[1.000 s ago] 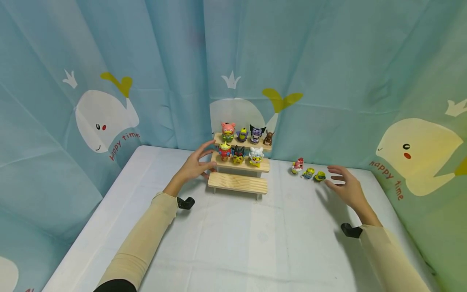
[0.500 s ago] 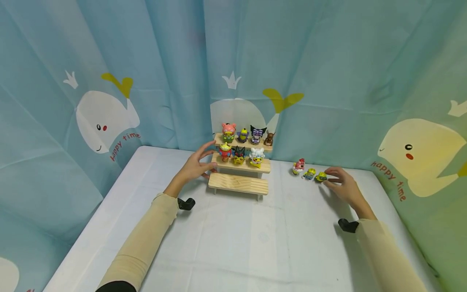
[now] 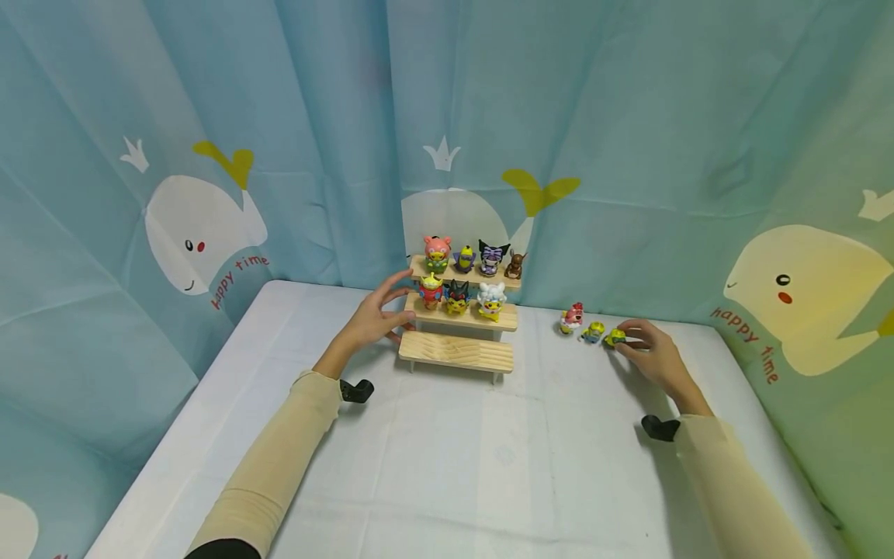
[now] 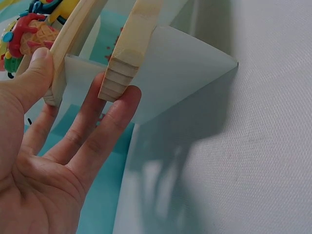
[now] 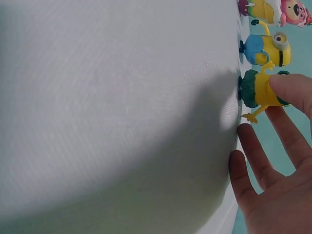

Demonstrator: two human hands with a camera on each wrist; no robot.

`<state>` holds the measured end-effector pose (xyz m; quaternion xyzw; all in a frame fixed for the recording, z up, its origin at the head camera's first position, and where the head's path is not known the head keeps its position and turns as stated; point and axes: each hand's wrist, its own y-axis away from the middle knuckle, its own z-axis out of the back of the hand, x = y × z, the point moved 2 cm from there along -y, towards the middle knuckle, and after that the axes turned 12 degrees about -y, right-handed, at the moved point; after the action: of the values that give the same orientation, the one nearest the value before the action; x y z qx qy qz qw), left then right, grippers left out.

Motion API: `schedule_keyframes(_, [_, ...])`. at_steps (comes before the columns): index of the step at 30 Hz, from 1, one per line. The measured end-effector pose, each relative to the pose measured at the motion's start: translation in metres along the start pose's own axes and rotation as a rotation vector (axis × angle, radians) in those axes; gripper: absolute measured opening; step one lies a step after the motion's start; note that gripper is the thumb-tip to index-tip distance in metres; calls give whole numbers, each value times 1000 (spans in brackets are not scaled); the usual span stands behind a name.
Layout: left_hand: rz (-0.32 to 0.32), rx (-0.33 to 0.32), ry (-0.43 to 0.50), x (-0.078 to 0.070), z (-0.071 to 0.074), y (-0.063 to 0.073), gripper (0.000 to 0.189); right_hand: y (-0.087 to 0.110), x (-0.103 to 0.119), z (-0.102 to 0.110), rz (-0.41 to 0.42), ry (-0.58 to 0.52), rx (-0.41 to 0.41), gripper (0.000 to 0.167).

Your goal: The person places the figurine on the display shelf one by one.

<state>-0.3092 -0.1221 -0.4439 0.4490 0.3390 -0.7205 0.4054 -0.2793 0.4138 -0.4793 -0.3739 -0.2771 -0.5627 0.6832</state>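
Right hand point(image 3: 655, 357) pinches a green-skirted figure point(image 5: 261, 90) between thumb and finger, best kept clear of the blue-clad figure point(image 5: 256, 49) just beyond. Left hand point(image 3: 369, 320), fingers part-spread, grips the stand point(image 3: 455, 352).

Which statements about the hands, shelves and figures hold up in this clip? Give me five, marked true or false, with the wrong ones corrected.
1. The left hand touches the left end of the wooden stand. True.
2. The top shelf holds five figures. False: the top shelf holds four.
3. The middle shelf holds three figures. True.
4. The right hand pinches the pink-topped figure. False: the right hand pinches the green-skirted figure.
5. On the table, the blue-clad figure is between the green-skirted figure and the pink-topped figure. True.
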Motion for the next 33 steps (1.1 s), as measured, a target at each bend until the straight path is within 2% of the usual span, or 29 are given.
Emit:
schedule_keyframes(8, [-3, -6, 9, 27, 0, -12, 81, 0, 0, 0, -1, 8, -14, 35])
schedule_keyframes(20, [-35, -23, -44, 25, -1, -10, 78, 1, 2, -3, -34, 28, -35, 34])
schedule_keyframes(33, [-31, -24, -42, 24, -1, -9, 78, 5, 13, 7, -29, 103, -23, 39])
